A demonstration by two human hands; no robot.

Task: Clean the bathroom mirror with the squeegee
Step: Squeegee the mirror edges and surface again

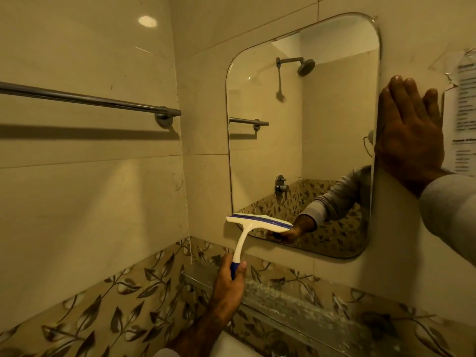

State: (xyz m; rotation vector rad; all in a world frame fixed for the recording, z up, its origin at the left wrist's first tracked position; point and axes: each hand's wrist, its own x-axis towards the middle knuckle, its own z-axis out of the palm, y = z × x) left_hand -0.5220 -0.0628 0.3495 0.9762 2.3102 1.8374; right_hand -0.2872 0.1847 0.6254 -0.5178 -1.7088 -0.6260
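**Blade at the mirror's bottom edge: where the stroke could go wrong**

The mirror (296,130) fills the wall from about 12 to 3 o'clock of the view, its glass unframed and its rounded edge proud of the tile. The right hand (409,135) lies flat at 3 o'clock, fingers straight, palm across the mirror's right edge and the wall, holding nothing. If it leans hard while the blade drags, the glass could shift on its mounts. The left hand (228,282), at 6 o'clock, has its fingers wrapped round the blue grip of the squeegee (257,224), whose blade sits at the mirror's lower left corner, partly overhanging the wall. A further pull would likely run it off the glass, smearing water onto the tile and the glass shelf (296,297) below
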